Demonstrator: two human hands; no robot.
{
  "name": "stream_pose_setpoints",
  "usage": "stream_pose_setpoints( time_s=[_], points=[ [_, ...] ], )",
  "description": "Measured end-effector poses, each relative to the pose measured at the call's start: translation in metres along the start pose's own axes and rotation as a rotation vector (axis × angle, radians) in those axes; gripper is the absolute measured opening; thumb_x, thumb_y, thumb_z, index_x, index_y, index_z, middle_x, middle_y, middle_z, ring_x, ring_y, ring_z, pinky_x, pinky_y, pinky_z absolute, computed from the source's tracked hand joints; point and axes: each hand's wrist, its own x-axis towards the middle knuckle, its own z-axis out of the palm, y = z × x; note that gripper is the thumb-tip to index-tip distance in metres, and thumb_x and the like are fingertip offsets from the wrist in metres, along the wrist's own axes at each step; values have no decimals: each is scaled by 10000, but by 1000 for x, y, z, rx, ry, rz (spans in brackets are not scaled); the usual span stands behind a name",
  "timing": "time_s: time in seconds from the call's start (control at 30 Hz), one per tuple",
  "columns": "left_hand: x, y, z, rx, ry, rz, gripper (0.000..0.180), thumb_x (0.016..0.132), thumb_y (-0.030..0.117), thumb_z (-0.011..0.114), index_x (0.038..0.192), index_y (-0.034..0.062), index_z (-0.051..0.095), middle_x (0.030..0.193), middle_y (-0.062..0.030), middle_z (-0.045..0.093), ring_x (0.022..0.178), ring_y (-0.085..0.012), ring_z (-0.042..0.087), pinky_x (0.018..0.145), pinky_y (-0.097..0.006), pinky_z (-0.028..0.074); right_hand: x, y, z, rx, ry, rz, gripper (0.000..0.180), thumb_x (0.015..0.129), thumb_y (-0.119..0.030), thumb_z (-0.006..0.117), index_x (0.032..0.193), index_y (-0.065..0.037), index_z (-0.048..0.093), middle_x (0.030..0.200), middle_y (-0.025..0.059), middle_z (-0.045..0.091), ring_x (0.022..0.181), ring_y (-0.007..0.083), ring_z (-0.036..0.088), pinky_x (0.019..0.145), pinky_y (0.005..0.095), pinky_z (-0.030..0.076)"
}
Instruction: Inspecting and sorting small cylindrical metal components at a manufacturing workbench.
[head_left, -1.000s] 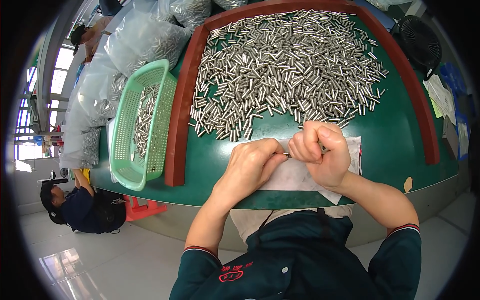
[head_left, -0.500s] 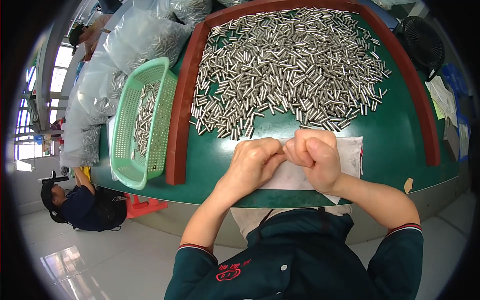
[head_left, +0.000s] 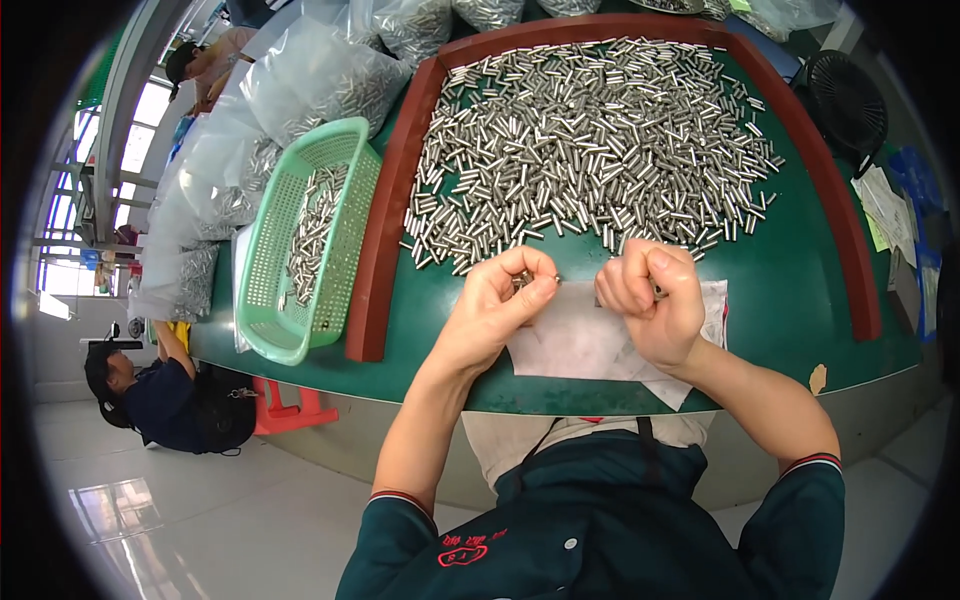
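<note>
Small silvery metal pins (head_left: 590,140) lie in a broad heap on the green tabletop (head_left: 440,330), beyond my hands. My left hand (head_left: 488,310) is curled closed, and a few pins show between its thumb and fingers. A little to its right, my right hand (head_left: 660,305) is closed with the fingers folded in; a bit of metal shows inside the curl, mostly hidden. Both are held over a white cloth (head_left: 570,345) spread near the table's front edge. The two hands are apart from each other.
Dark red rails (head_left: 385,250) border the heap. Left of them stands a light green plastic basket (head_left: 268,290) with more pins. Clear bags (head_left: 320,80) of metal parts crowd the far left. A black fan (head_left: 845,100) stands at right. A seated person (head_left: 165,400) works at left.
My hands, touching before, have drawn apart, the left one turning so pins show in its grasp. The whole view has shifted slightly.
</note>
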Motion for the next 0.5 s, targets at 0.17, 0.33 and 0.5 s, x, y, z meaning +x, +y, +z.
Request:
stream_pose_setpoints(
  time_s=[0.17,0.33,0.5],
  points=[
    [1,-2,-8,-500,-24,-116,160,874,197,504,881,37,510,749,-37,486,512,-31,289,450,-161,241,-3,0,2,10,-9,-5,329,823,-208,355,527,-73,304,452,-11,260,432,82,209,442,242,195],
    [2,8,-4,-511,29,-136,175,889,187,473,920,21,518,714,-35,482,508,-36,296,453,-157,256,-1,-1,1,2,-11,4,331,823,-215,356,527,-73,310,447,-8,267,430,82,208,440,242,194],
    [-4,11,-14,-514,99,-28,223,903,217,443,892,8,519,608,11,405,490,-50,288,441,-182,233,1,-1,3,-14,-13,22,334,821,-221,358,527,-71,307,448,-9,265,427,81,204,438,239,191]
  ],
)
